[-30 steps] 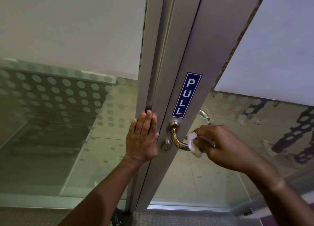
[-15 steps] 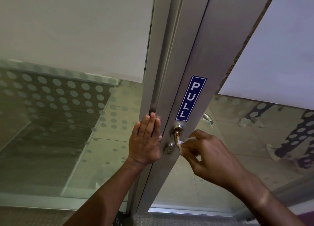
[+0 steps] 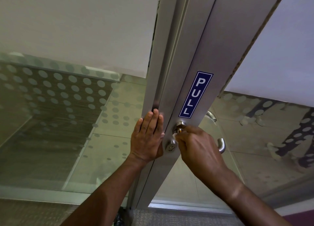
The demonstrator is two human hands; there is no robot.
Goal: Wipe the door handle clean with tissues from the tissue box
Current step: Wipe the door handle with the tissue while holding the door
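Mostly hidden, the curved silver metal door handle shows only its round base on the brushed grey aluminium door frame; the rest of the near lever is covered by the right hand. That hand is closed around the lever with a small white tissue pinched against the metal, and only a corner of the tissue peeks out just below the handle's base. Beyond the glass, to the right of the handle, the end of a second silver lever on the far side can be seen. Directly above the handle, a narrow blue sticker reads "PULL" in white capitals, running downward. Just below the handle sits a round silver lock cylinder. Left of the handle, the left hand lies flat and open, fingers together, pressed against the frame's edge, grasping nothing. Both forearms are cut off by the bottom edge.
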